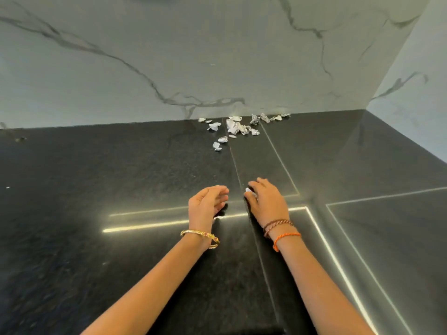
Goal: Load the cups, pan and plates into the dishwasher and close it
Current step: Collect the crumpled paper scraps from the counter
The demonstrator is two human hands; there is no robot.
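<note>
Dishwasher, cups, pan and plates are not visible; left hand [209, 201] hovers loosely curled, holding nothing, right hand [266, 199] pinches a white scrap [248, 189] on the table [121, 189]. Better drop it first.

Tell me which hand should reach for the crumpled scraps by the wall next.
Left, probably. The left hand is empty with relaxed fingers; the right hand pinches a small white scrap. The crumpled scraps lie straight ahead, roughly equally far from both.

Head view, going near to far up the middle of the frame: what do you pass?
Gold bangle and cord bracelets → left hand and right hand → bare black countertop → crumpled foil scraps → marble backsplash.
</note>
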